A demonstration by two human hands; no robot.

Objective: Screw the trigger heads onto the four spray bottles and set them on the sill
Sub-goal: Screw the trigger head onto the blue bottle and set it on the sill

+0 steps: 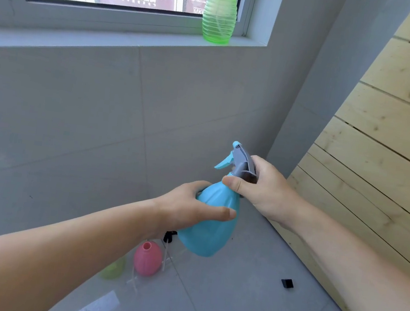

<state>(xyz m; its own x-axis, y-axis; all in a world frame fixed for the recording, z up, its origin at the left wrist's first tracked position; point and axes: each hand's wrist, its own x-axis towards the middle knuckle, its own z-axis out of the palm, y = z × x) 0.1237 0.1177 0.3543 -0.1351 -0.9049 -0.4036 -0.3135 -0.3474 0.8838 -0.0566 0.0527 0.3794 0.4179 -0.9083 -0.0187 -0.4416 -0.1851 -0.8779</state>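
Head view shows two bare arms reaching out over a grey floor (244, 304), close to a grey wall with a window.

The left hand (187, 205) is wrapped around the fat belly of the blue bottle (209, 231). The right hand (260, 186) is gripping the neck of that bottle, right under its grey trigger head (241, 160). The blue bottle is up in the air, held between both hands, over the floor near the corner where the wall meets the wood boards (388, 143). The head sits on top of the bottle, tipped a little to the left. It looks like the person is twisting it on, but I cannot tell if it is tight.

Up on the sill (109, 41), near its right end, stands the green bottle (219, 13). Its green cap is on, though the very top is cut off by the edge of the picture. So one bottle looks done.

Down on the floor, under the left arm, stands the pink bottle (147, 258) with its mouth open and no head. Just beside it, to the left, is a light green bottle (113, 268), mostly hidden by the arm. Some clear tubes and a black part lie near them, maybe the heads. A small black piece (287, 283) lies apart, nearer the boards.

So I think one is done, one is in hand, and two are left.
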